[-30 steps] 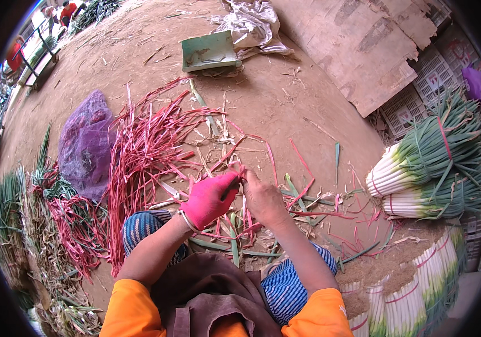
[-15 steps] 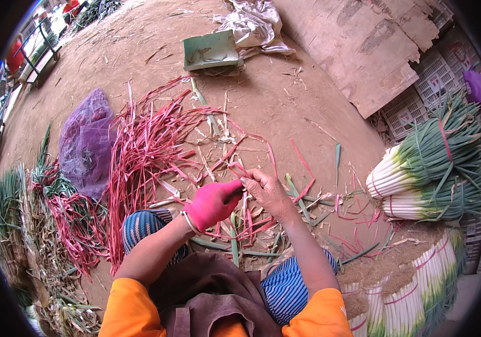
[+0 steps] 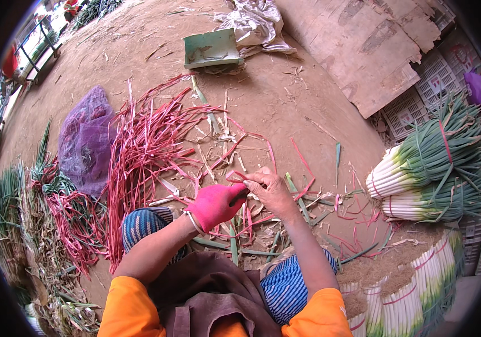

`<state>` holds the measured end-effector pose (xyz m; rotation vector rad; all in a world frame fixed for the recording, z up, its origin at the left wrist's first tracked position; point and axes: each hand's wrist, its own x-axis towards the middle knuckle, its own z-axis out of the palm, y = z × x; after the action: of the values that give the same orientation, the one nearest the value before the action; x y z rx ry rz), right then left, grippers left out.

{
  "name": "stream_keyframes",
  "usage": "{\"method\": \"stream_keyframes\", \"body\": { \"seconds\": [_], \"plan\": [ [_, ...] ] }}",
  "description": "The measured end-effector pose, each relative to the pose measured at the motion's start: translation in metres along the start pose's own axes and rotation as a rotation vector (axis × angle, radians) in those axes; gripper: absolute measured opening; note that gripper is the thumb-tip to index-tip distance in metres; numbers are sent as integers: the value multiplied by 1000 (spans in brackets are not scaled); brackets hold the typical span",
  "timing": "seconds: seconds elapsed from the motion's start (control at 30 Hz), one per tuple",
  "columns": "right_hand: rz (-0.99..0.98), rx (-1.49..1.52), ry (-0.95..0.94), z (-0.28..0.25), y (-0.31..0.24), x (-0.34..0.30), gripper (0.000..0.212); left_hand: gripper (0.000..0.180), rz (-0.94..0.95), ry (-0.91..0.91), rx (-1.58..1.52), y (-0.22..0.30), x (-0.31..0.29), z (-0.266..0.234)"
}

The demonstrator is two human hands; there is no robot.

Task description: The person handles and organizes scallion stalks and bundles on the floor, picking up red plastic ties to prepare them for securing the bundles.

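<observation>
Ribbon (image 3: 239, 176), flat, red, pinched by bare right hand (image 3: 272, 192), pink-gloved left hand (image 3: 217, 205) curled closed alongside

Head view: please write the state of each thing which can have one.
Left hand: pink-gloved, curled, grip partly hidden
Right hand: bare, pinching a red strip
Loose red strips: tangled, spread out
Purple net bag: crumpled
White sack: crumpled
Green scoop: dirty inside
Wooden board: ragged-edged
Onion bundles: tied, stacked
</observation>
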<state>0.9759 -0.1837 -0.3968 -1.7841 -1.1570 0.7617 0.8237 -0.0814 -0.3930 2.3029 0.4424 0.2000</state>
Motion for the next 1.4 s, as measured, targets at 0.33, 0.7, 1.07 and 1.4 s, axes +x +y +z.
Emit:
{"method": "stream_keyframes", "body": {
  "seconds": [0.33,0.7,1.07,1.4],
  "plan": [
    [27,0,-57,-8,-4,4,25,31,-71,-61,-68,1,0,3],
    [156,483,-162,-4,-8,4,62,31,-71,32,-531,-24,5,14],
    [297,510,-212,-6,2,-6,28,31,-209,87,-708,-18,11,-14],
    [-47,-283,11,-12,-19,-11,21,25,-166,170,-705,-23,14,-10]
  ]
}}
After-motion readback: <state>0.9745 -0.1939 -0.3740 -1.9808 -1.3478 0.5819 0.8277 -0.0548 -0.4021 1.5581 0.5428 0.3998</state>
